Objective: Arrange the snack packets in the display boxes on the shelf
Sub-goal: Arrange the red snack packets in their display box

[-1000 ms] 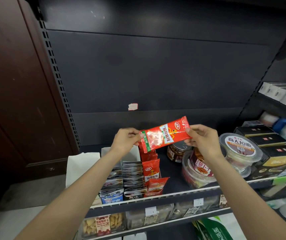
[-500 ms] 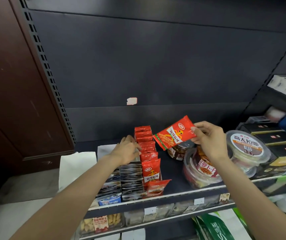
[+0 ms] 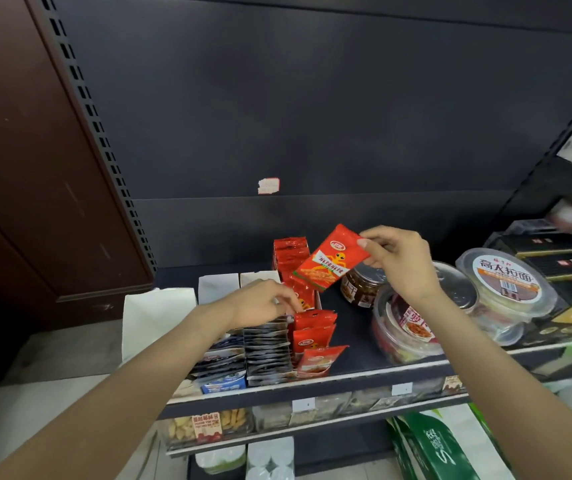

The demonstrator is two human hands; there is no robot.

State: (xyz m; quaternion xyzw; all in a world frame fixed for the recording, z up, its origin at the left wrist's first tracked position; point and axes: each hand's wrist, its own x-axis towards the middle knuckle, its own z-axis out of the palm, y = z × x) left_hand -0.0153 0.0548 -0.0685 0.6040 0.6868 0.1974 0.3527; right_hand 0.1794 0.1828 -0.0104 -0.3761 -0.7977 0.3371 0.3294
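Note:
My right hand [image 3: 398, 261] pinches a red snack packet [image 3: 329, 259] by its top corner and holds it tilted above the row of red packets [image 3: 312, 332] standing in a white display box [image 3: 318, 299] on the dark shelf [image 3: 357, 362]. My left hand [image 3: 260, 301] reaches down into that row, its fingertips touching the packets in the middle of the box. Left of the red row stand two rows of dark and silver packets [image 3: 265, 351]. One red packet [image 3: 317, 360] leans at the front of the row.
A glass jar [image 3: 362, 287] and round plastic tubs [image 3: 405, 327] stand right of the red row; a lidded noodle bowl [image 3: 506, 289] and dark boxes fill the far right. White box flaps [image 3: 218, 287] rise behind the silver packets. Lower shelves hold snacks and paper rolls.
My left hand let go of the red packet and dropped to the row in the box. My right hand now holds the packet alone, tilted and lower.

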